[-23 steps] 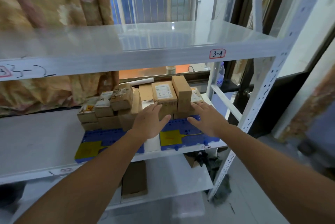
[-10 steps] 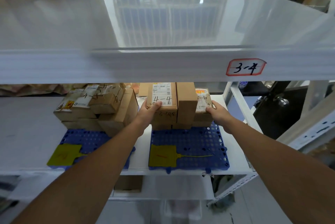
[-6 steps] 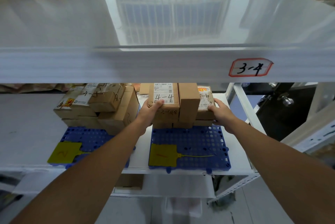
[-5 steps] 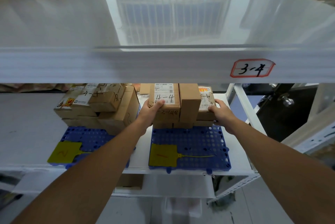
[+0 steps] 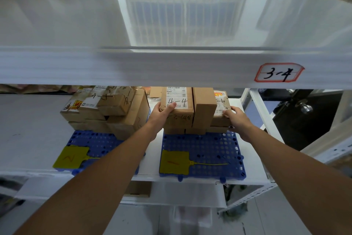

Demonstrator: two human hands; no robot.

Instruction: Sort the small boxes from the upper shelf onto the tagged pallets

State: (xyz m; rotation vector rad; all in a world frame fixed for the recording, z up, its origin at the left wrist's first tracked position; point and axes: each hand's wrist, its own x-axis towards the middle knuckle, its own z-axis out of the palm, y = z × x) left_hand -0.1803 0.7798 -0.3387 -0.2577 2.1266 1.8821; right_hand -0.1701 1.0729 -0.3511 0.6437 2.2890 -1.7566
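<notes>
- Between the hands, on the right blue pallet [image 5: 213, 151], stands a cluster of small cardboard boxes.
- Left hand [image 5: 162, 114]: fingers curled round the left edge of the box marked "4-4" [image 5: 179, 101], thumb on its label; grip unchanged from half a second ago.
- Right hand [image 5: 236, 116]: fingers pinch the right corner of the taped box [image 5: 221, 107] at the cluster's right end; position unchanged.
- Between those two boxes an upright plain box [image 5: 203, 109] stands, touching both.
- Compared with 2.3 s ago, both hands have advanced from hovering open in front of the stack to gripping it.
- Below the hands, a yellow tag [image 5: 174, 161] lies on the pallet's near part.
- Left of the left hand, a second box stack [image 5: 106, 109] sits on the left blue pallet [image 5: 91, 140], which carries its own yellow tag [image 5: 71, 158].
- Above the hands, the upper shelf edge [image 5: 133, 67] bears a "3-4" label [image 5: 279, 73].
</notes>
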